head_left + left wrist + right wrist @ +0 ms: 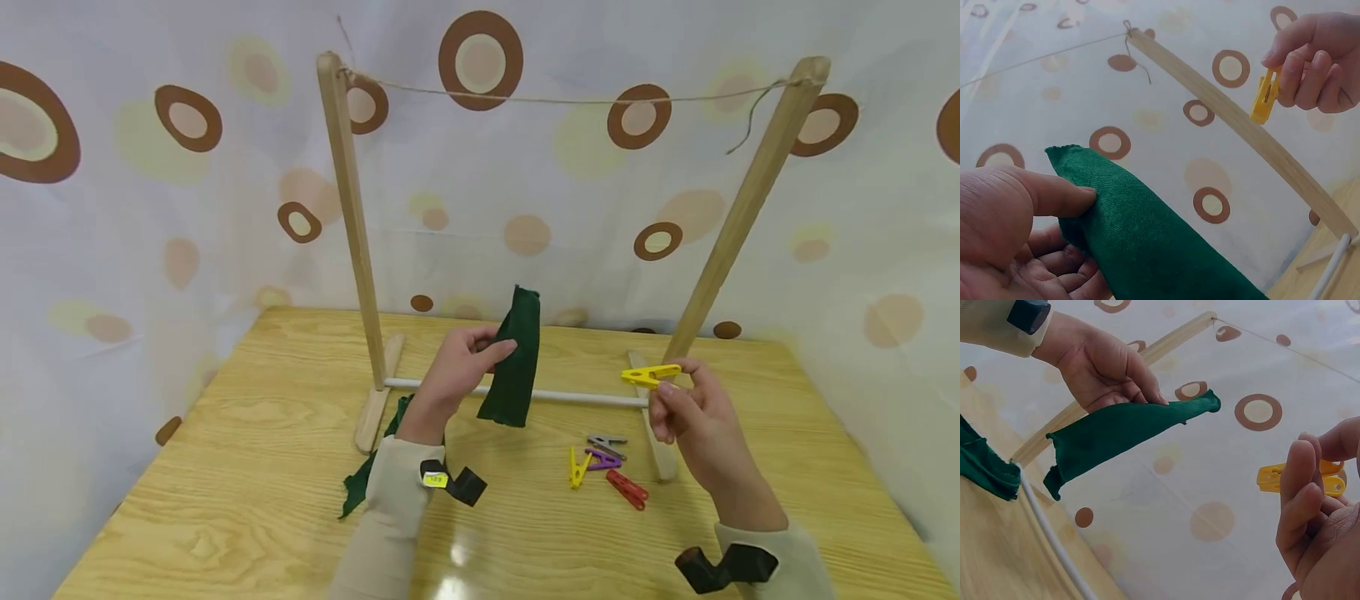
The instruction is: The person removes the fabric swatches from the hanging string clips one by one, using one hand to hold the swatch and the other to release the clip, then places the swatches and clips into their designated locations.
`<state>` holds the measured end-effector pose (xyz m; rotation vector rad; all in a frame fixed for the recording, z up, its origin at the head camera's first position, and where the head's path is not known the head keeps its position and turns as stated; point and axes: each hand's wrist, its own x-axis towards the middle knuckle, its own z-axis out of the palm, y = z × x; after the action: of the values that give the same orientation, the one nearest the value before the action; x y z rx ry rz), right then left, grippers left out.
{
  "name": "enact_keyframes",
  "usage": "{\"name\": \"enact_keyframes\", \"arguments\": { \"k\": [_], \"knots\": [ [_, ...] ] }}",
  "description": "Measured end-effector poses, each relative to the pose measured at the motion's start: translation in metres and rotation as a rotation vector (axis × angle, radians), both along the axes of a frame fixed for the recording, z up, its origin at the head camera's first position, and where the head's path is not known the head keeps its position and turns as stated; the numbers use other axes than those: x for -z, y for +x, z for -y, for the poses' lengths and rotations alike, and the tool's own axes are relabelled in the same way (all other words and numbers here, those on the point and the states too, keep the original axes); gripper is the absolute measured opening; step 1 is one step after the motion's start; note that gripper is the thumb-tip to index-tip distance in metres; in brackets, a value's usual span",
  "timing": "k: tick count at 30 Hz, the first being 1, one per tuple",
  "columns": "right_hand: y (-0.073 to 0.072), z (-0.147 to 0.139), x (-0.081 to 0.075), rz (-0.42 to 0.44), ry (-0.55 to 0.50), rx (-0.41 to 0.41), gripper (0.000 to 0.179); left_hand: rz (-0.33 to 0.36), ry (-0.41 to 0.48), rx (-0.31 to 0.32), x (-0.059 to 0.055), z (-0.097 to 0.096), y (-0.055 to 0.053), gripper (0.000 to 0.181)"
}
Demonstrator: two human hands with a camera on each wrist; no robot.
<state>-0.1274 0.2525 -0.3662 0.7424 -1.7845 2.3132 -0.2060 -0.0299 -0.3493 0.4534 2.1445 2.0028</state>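
Observation:
In the head view my left hand (459, 367) pinches a strip of dark green cloth (517, 367) between thumb and fingers, held up above the table. The left wrist view shows the thumb lying across the green cloth (1141, 219) near one end. To the right, my right hand (697, 417) holds a yellow clothespin (649, 375) between thumb and fingers, its nose pointing left toward the cloth. The right wrist view has the yellow clothespin (1270, 478) partly covered by the fingers. A string (570, 101) runs between two wooden posts above both hands.
The left post (348, 208) and right post (742, 217) stand on wooden feet joined by a white rod (577, 398). Several clothespins lie on the table (247, 467): a yellow one (578, 468), a purple one (602, 459), a red one (627, 490). More green cloth (360, 483) lies by the left forearm.

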Motion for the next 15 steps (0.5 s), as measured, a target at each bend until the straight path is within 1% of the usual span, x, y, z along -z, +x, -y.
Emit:
{"name": "enact_keyframes", "arguments": {
  "k": [3, 7, 11, 13, 15],
  "knots": [
    [0.001, -0.003, 0.007, -0.014, 0.02, -0.041, 0.024, 0.028, 0.0, -0.007, 0.009, 0.004, 0.003, 0.021],
    [0.004, -0.006, 0.017, -0.017, 0.083, -0.088, 0.027, 0.02, -0.03, -0.018, 0.02, 0.011, 0.006, 0.016],
    [0.005, -0.008, 0.028, 0.0, 0.125, -0.092, 0.027, 0.041, -0.057, -0.08, 0.03, 0.023, 0.009, 0.016],
    [0.005, -0.009, 0.034, 0.004, 0.148, -0.105, 0.028, 0.065, -0.063, -0.111, 0.035, 0.03, 0.011, 0.017],
    [0.007, -0.01, 0.04, 0.009, 0.167, -0.126, 0.029, 0.085, -0.062, -0.127, 0.04, 0.036, 0.014, 0.02]
  ]
}}
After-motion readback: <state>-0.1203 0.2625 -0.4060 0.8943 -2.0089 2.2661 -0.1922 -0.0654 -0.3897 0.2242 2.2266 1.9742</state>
